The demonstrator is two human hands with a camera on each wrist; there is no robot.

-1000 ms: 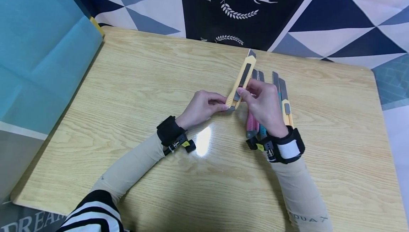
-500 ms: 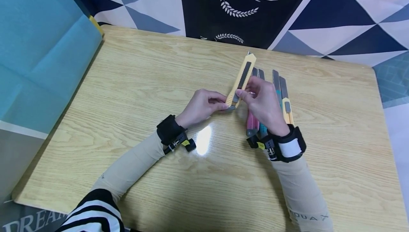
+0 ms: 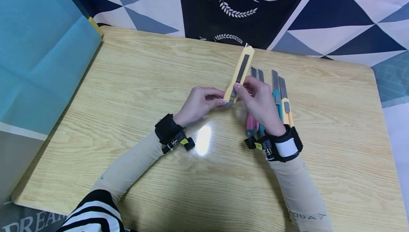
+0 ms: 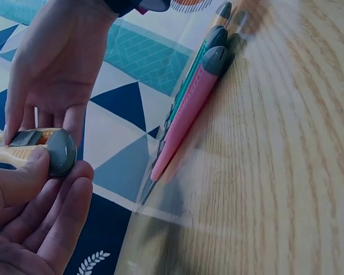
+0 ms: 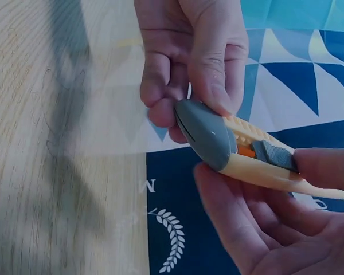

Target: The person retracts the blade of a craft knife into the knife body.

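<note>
A yellow utility knife [image 3: 241, 65] is held tilted above the table between both hands, with a small tip of blade showing at its top. My left hand [image 3: 202, 104] pinches its lower end, around the grey end cap [image 5: 203, 134], between thumb and fingers. My right hand [image 3: 260, 100] grips the knife's side, the thumb on the grey slider [image 5: 275, 156], which sits close to the end cap. Beneath and beside the right hand lie a pink utility knife [image 3: 251, 123], two teal ones, including one teal knife [image 3: 276, 98], and another yellow knife [image 3: 286, 109], their blades extended.
The wood-grain table [image 3: 153, 65] spreads under both arms. A patterned cloth [image 3: 153, 4] hangs along its far edge, and a blue-covered surface [image 3: 41, 47] borders the left side. A bright reflection shows on the tabletop near the left wrist.
The slider has moved down toward the end cap, and the blade at the top of the yellow knife shows less than before. Both hands and the knife have shifted slightly up and left.
</note>
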